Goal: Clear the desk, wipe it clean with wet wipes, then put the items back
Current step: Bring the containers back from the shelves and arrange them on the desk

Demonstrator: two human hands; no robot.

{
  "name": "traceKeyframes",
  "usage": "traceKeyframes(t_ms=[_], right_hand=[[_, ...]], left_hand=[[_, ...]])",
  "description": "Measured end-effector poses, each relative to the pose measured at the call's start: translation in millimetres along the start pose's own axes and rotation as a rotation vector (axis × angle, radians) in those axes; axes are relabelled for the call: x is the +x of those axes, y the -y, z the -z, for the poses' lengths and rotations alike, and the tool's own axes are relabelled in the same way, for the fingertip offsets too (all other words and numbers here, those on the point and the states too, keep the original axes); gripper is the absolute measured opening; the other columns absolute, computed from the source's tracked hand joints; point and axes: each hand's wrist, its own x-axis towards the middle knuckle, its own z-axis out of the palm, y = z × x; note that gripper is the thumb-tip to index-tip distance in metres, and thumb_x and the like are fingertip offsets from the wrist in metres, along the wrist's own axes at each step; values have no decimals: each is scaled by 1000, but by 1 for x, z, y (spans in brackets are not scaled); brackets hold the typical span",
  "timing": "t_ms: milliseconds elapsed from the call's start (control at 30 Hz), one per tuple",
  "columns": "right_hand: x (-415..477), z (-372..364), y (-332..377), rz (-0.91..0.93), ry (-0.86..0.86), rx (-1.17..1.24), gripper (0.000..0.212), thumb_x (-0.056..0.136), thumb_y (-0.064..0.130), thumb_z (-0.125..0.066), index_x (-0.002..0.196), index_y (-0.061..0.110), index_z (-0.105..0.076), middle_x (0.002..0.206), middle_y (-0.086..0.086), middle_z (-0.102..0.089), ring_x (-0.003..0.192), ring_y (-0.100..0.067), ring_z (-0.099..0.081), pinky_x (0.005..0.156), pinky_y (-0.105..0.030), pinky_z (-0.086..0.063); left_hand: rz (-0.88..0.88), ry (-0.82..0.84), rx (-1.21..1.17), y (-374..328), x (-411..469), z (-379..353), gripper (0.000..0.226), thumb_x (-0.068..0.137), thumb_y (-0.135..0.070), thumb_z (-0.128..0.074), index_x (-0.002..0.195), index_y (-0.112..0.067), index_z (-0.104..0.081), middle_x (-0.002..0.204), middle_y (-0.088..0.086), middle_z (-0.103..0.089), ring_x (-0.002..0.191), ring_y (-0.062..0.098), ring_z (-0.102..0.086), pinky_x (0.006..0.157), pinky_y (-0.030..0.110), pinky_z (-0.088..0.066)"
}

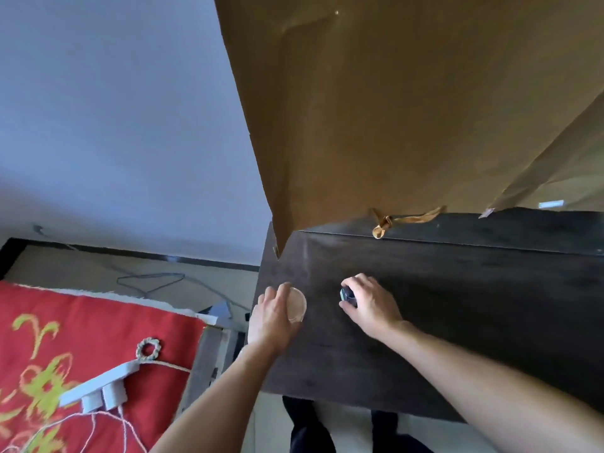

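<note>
Both hands on the dark wooden desk, each holding a small item; no legible writing.

Left hand, at the desk's left edge, curls its fingers round a clear round glass. Right hand, toward the middle, grips a small dark object, identity unclear. Brown curtain overhangs the far edge, its tie lying there. Red patterned cloth lies beside the desk.

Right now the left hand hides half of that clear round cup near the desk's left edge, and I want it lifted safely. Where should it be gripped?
Grip the clear cup around its round side wall, from the left, as the left hand does. It seems upright, with its open rim facing up.
</note>
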Motion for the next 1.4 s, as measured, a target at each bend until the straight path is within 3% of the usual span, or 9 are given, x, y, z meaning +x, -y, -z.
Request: traceKeyframes(t_ms=[333, 500, 567, 633, 833, 967, 1033, 1200, 1400], right_hand=[[66, -42, 24, -124, -233, 59, 41, 73, 16, -76, 110, 12, -59, 107, -5, -56, 98, -27, -52, 63, -38, -52], [67, -38, 26, -193, -182, 59, 54, 76, 21, -74, 125, 17, -53, 117, -3, -53, 108, -25, -48, 72, -39, -52], [61, -34, 25, -205, -156, 50, 60, 77, 24, -73, 131, 19, -48, 120, -2, -51, 110, -25, -47, 75, -40, -52], [50, -29, 22, -224, -143, 40, 62, 79, 28, -71, 134, 21, -44, 123, -1, -49, 111, -24, -47, 76, -41, -52], [-11, -6, -5, -277, -168, 1, 44, 86, 32, -61, 127, 18, -52, 124, 0, -51, 114, -21, -49, 75, -41, -53], [-69, 21, -38, -329, -175, -33, 36, 87, 30, -59, 122, 18, -55, 122, 2, -52, 116, -20, -48, 75, -38, -51], [-103, 39, -57, -351, -179, -54, 36, 88, 29, -58, 122, 18, -55, 122, 2, -52, 117, -20, -48, 77, -38, -49], [-199, 90, -117, -398, -209, -95, 36, 88, 28, -57, 123, 19, -55, 121, 1, -53, 117, -19, -49, 80, -37, -48], [-300, 162, -195, -527, -311, -137, 37, 89, 30, -56, 125, 21, -55, 120, 2, -54, 114, -17, -52, 83, -34, -48]], left_hand=[[-118, 71, -140, 23, 105, -6, 76, 74, -33, -74, 138, -26, -33, 131, 0, -44, 110, 30, -54, 85, 40, -46], [-244, 83, -57, 23, 111, -2, 95, 73, -27, -77, 148, -31, -18, 135, 12, -38, 119, 34, -46, 92, 49, -47], [-234, 79, -52, 22, 107, 1, 97, 72, -23, -78, 149, -25, -20, 133, 17, -39, 122, 35, -41, 97, 48, -44], [-254, 17, -6, 19, 98, 8, 90, 70, -22, -79, 146, -18, -30, 131, 17, -42, 121, 36, -41, 98, 45, -42], [-438, -236, 236, -12, 49, 14, 33, 79, -18, -70, 110, -9, -62, 125, 18, -54, 113, 38, -50, 95, 49, -46], [-584, -227, 210, -57, 8, 6, 7, 74, -11, -63, 80, -9, -63, 81, 12, -61, 75, 35, -59, 66, 41, -51], [-621, -192, 176, -86, -14, -3, 3, 71, -13, -58, 71, -11, -57, 72, 9, -58, 65, 34, -59, 56, 36, -48], [-591, -134, 91, -169, -70, -44, 8, 82, -16, -58, 87, -12, -63, 89, 7, -64, 81, 34, -61, 65, 36, -46], [-717, -104, 30, -282, -133, -90, 9, 84, -18, -56, 89, -13, -62, 91, 6, -63, 79, 34, -61, 62, 35, -45]])
